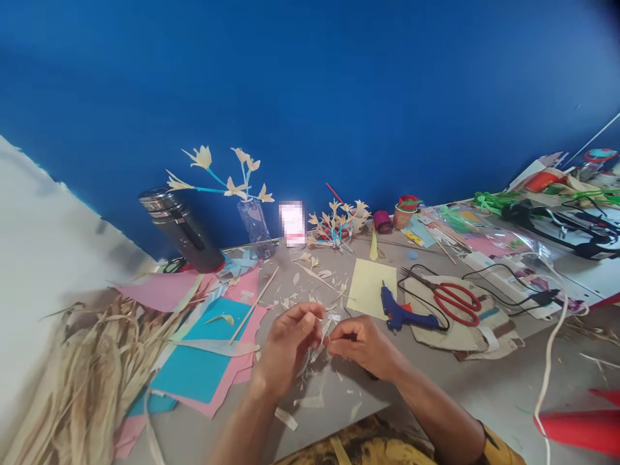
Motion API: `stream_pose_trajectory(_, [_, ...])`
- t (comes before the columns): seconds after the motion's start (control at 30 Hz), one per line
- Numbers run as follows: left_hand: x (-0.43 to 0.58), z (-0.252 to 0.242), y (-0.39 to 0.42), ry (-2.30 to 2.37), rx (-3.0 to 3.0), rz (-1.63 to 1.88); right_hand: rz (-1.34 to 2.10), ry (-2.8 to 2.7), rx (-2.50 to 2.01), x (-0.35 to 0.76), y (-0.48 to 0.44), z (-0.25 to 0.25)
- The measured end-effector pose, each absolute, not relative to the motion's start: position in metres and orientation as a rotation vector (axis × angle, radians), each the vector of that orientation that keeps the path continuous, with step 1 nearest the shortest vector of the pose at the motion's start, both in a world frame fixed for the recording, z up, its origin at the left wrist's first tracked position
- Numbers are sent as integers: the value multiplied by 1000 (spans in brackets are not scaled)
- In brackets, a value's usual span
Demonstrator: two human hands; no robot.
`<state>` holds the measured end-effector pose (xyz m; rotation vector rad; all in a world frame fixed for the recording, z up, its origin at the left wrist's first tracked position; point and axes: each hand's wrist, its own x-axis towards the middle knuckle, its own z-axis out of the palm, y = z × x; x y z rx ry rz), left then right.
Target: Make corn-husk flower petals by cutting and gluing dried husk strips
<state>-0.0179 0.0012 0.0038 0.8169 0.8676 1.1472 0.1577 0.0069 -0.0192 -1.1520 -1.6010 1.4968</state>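
Over the middle of the table, my left hand (295, 339) is closed, its thumb and fingers pinched together. Close by on its right, my right hand (364, 345) is also closed in a pinch, fingertips almost meeting the left ones. A pale, thin strip of dried husk (317, 352) shows between them, seemingly in the left fingers; what the right fingertips pinch is too small to make out. Husk scraps lie below and around both hands. Husk flowers on blue stems (236, 187) stand in a clear plastic bottle (256, 229), and more flowers (338, 226) are bunched farther back.
Left are a dark flask (181, 229), blue paper (196, 371) and a heap of dried husks (92, 374). Right are a blue glue gun (409, 314), red-handled scissors (458, 302), a yellow paper (371, 287) and a power strip (508, 284). A blue wall closes the back.
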Motion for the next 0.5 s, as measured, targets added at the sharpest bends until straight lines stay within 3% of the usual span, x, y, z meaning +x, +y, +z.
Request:
stream_pose_trajectory(0.33, [-20, 11, -2, 949, 1099, 974, 1550, -1551, -1174, 165, 8, -21])
stream_pose_trajectory(0.5, [-15, 1, 1, 1025, 954, 1152, 1606, -1710, -1026, 163, 5, -10])
